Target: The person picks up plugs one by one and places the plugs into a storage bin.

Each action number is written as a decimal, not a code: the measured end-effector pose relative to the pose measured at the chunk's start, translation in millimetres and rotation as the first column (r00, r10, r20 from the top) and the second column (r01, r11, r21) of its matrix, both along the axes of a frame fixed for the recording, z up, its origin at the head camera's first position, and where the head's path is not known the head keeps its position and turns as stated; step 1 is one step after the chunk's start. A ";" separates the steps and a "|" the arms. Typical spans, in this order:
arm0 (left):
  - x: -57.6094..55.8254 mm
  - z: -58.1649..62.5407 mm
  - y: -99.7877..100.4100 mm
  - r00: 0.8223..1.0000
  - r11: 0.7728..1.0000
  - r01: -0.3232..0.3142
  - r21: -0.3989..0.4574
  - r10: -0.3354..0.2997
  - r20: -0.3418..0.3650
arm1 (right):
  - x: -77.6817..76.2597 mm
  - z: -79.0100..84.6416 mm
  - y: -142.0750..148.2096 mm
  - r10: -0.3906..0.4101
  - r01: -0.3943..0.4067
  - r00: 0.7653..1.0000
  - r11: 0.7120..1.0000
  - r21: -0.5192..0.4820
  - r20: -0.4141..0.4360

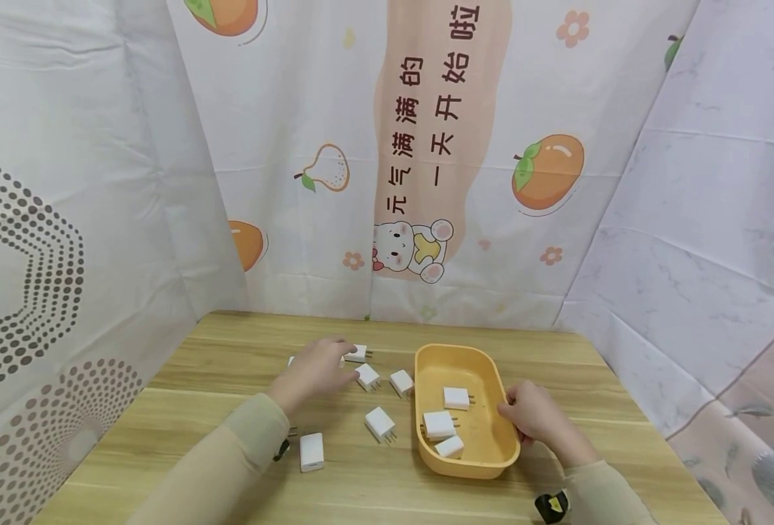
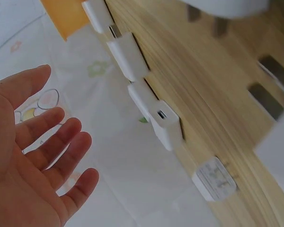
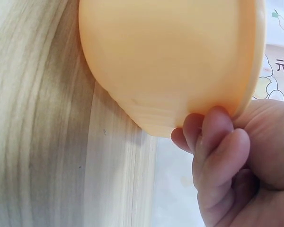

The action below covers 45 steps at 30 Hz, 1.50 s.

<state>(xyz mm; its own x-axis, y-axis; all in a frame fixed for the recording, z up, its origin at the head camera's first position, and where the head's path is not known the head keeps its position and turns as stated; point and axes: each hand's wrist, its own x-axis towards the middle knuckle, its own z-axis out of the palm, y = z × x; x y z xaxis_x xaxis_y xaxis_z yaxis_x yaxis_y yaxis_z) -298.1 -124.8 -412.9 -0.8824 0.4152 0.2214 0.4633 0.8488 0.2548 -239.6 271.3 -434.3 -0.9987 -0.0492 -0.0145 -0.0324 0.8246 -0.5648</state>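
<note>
My left hand hovers over the wooden table with fingers loosely extended and nothing in them. The left wrist view shows its palm and spread fingers, apart from a row of chargers. Nearest to it are white plug-in chargers, one charger by the fingertips and another charger just behind. My right hand grips the right rim of a yellow-orange plastic basket, thumb and curled fingers at its edge. Inside lie a charger, a second charger and a third charger.
More white chargers lie loose left of the basket, among them one charger near its wall, one charger mid-table and one charger nearer me. Printed curtains hang behind and beside the table.
</note>
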 end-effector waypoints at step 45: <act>17.3 -8.2 -89.9 0.992 0.997 -0.070 0.026 0.067 0.108 | 0.8 -2.2 -0.2 -0.006 0.006 1.000 1.000 -0.010 -0.010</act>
<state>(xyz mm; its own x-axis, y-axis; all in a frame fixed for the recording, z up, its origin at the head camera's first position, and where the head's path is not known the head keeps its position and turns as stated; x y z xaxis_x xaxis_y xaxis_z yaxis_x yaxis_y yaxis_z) -280.9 -214.8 -421.1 -0.9279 0.3475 0.1354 0.3729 0.8690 0.3252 -238.8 271.1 -436.5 -0.9991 -0.0433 -0.0042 -0.0331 0.8189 -0.5729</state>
